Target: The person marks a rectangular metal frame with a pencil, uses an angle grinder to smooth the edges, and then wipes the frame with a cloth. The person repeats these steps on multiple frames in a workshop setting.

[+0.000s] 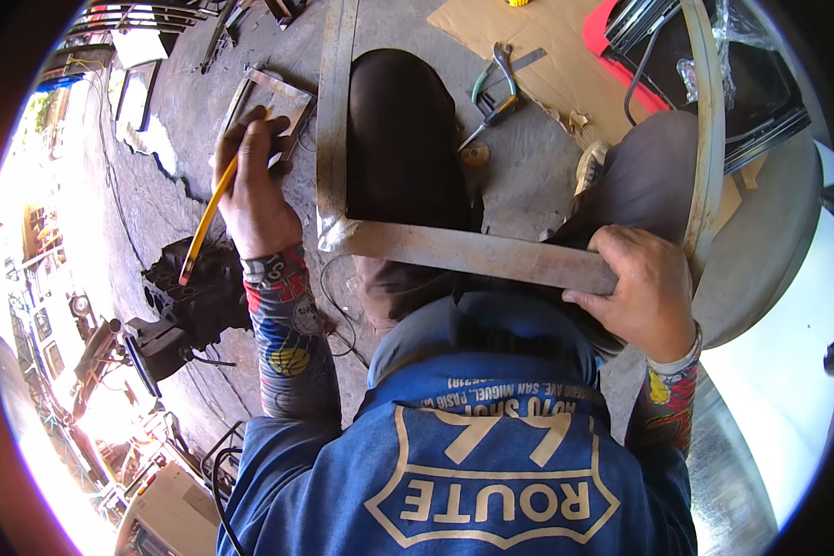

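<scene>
A yellow pencil (207, 221) is pinched in my left hand (257, 199), its eraser end slanting down and to the left. My right hand (647, 287) grips the near flat bar of a metal frame (473, 251) toward its right end, thumb on the near side and fingers over the far edge. The frame rests across my lap, with side bars running away from me past both knees. A rough, shiny weld marks its near left corner. My left hand is raised just left of that corner, apart from the metal.
Green-handled pliers (496, 83) and a screwdriver (491, 120) lie on the floor beyond my knees, near cardboard (556, 56). A red and black object (612, 56) stands far right. A smaller metal frame (283, 90) lies far left; a dark crumpled piece (195, 292) sits left of my arm.
</scene>
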Tool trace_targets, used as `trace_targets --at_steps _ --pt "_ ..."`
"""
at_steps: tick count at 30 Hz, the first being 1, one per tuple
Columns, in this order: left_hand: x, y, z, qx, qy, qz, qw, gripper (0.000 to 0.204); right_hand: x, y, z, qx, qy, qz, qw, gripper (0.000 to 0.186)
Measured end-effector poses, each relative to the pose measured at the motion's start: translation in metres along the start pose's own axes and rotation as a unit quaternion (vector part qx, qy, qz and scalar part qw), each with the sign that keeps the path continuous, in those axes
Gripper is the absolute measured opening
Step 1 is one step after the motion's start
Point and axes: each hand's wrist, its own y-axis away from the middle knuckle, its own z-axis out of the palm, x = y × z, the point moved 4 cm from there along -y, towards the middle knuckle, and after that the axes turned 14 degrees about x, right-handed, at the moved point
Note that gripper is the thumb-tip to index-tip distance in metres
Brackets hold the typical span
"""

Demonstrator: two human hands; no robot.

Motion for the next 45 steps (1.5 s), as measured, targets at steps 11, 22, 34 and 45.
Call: trace_targets --at_steps 11,22,34,45 --pt "-0.045 -0.012 0.032 -0.148 -0.110 -0.049 0.982 0.041 0.001 -0.007 -0.017 0.037 -0.070 0.016 0.997 0.044" --pt "-0.035 -0.008 0.048 -0.168 -0.158 0.068 0.971 0.060 0.001 -0.004 -0.022 0.068 -0.131 0.076 0.986 0.038" --pt "-0.037 -0.009 0.047 -0.123 -0.176 0.151 0.965 0.060 0.036 -0.008 -0.084 0.450 -0.036 0.095 0.887 0.045" --pt "-0.041 -0.010 0.050 -0.153 -0.132 0.098 0.974 0.052 0.132 -0.078 -0.058 0.286 -0.166 0.260 0.907 0.063"
